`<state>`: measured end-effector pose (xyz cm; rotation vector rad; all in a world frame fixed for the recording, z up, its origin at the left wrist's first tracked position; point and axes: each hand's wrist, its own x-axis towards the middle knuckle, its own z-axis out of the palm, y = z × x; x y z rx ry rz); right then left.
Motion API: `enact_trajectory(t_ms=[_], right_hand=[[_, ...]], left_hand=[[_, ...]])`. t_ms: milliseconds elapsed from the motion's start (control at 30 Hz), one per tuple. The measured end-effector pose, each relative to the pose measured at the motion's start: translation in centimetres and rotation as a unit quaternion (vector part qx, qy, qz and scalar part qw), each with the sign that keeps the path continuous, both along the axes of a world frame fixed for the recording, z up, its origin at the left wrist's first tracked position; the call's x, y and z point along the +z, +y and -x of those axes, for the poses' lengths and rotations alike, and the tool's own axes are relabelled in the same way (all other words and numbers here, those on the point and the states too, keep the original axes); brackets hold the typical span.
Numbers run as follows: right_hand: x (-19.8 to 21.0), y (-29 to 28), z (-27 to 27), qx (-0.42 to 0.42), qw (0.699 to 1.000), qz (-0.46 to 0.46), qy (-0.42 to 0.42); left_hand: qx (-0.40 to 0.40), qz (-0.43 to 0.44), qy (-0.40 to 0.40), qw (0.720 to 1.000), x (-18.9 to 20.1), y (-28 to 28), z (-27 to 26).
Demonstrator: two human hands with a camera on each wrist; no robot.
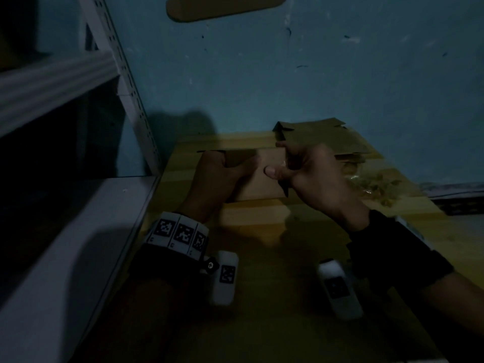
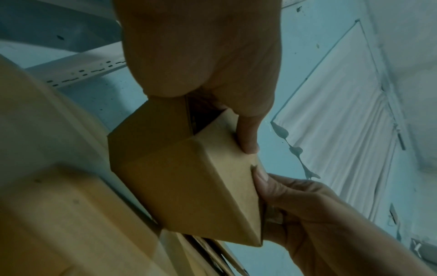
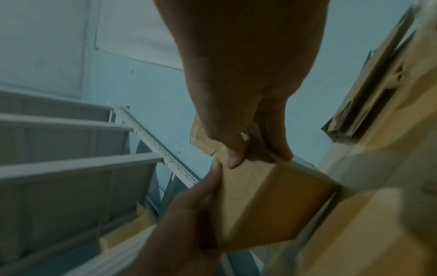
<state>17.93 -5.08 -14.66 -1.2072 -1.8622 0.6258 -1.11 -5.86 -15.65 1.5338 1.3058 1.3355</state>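
Note:
A small brown cardboard box [image 1: 264,179] is held above the yellow wooden table [image 1: 262,258] between both hands. My left hand [image 1: 222,169] grips its left end, thumb on the near face and fingers curled over the top; in the left wrist view the thumb presses the box [image 2: 189,186] beside an open flap. My right hand [image 1: 296,166] pinches the right end, thumb on the front and fingers curled behind. In the right wrist view the box [image 3: 267,201] sits under my right fingertips [image 3: 232,158], with the left hand [image 3: 189,214] below.
A stack of flat brown cardboard blanks [image 1: 324,137] lies at the table's far right against the blue wall [image 1: 288,74]. A clear bag of pale pieces [image 1: 377,187] lies right of my hand. A grey metal shelf rack [image 1: 65,231] stands on the left.

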Motion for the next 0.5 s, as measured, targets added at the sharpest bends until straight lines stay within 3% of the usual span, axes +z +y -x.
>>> enact_trajectory(t_ms=[233,500], right_hand=[[0.0,0.4,-0.6,0.014,0.999,-0.014,-0.033],[0.4,0.3,-1.6,0.082,0.988,0.075,0.106]], left_hand=[[-0.011,0.012,-0.008,1.0,0.2,-0.4,0.1],[-0.004,0.038,-0.056,0.998,0.3,-0.4,0.7]])
